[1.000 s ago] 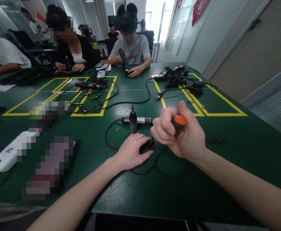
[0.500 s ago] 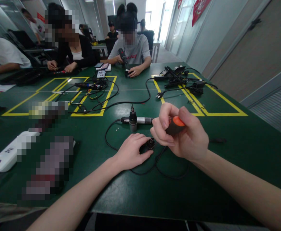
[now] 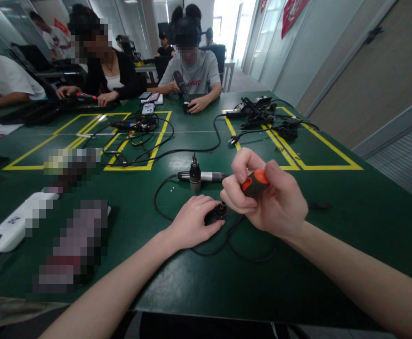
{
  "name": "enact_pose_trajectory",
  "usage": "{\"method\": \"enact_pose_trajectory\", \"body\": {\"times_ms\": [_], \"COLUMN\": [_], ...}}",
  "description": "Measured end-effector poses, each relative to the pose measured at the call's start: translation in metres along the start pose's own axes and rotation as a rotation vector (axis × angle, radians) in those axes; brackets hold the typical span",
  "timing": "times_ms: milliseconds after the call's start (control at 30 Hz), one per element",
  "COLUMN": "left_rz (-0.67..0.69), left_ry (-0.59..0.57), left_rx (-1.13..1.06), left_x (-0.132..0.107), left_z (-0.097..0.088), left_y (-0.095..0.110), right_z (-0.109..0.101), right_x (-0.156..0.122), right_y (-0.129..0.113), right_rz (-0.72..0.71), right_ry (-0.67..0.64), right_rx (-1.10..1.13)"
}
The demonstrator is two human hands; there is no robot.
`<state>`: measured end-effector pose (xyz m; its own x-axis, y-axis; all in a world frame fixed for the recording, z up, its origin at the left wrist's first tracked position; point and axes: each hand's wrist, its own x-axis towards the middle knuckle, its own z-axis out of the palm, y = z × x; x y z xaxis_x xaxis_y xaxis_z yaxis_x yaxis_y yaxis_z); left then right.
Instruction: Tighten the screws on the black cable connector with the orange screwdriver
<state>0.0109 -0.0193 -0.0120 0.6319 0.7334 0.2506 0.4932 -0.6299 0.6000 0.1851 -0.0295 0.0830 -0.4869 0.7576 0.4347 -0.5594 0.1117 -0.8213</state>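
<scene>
My right hand [image 3: 279, 202] is closed around the orange and dark grey handle of a screwdriver [image 3: 255, 182], above and right of my left hand. The screwdriver's shaft is hidden by my fingers. Resting low on the table, my left hand [image 3: 195, 221] grips a short black cylindrical part [image 3: 221, 210] between thumb and fingers, with its narrow end up. Just beyond it, a black and grey nose piece [image 3: 195, 179] with a thin tip stands upright. Behind that lies a black and silver pen-shaped power tool [image 3: 212, 177] with a cable.
A black cable [image 3: 251, 259] loops near my hands. On the left are a white power strip [image 3: 6, 226] and a blurred-out flat object [image 3: 73, 245]. Tangled cords [image 3: 149, 123] and black tools [image 3: 258, 113] lie in yellow-taped areas. Co-workers sit across the green table [image 3: 319, 278].
The screwdriver handle has turned in my right hand, showing more orange. My left hand and the black part stay put. A co-worker at left has spread their hands, with a red tool between them.
</scene>
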Motion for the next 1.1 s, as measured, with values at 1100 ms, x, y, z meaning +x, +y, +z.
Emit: {"method": "enact_pose_trajectory", "body": {"times_ms": [1100], "left_rz": [-0.012], "left_ry": [-0.001], "left_rx": [0.017], "left_x": [-0.0007], "left_z": [0.0010], "left_y": [-0.0003], "right_z": [0.0006], "right_x": [0.0038], "right_y": [0.0041], "right_rz": [-0.017], "right_ry": [0.019], "right_rx": [-0.023]}}
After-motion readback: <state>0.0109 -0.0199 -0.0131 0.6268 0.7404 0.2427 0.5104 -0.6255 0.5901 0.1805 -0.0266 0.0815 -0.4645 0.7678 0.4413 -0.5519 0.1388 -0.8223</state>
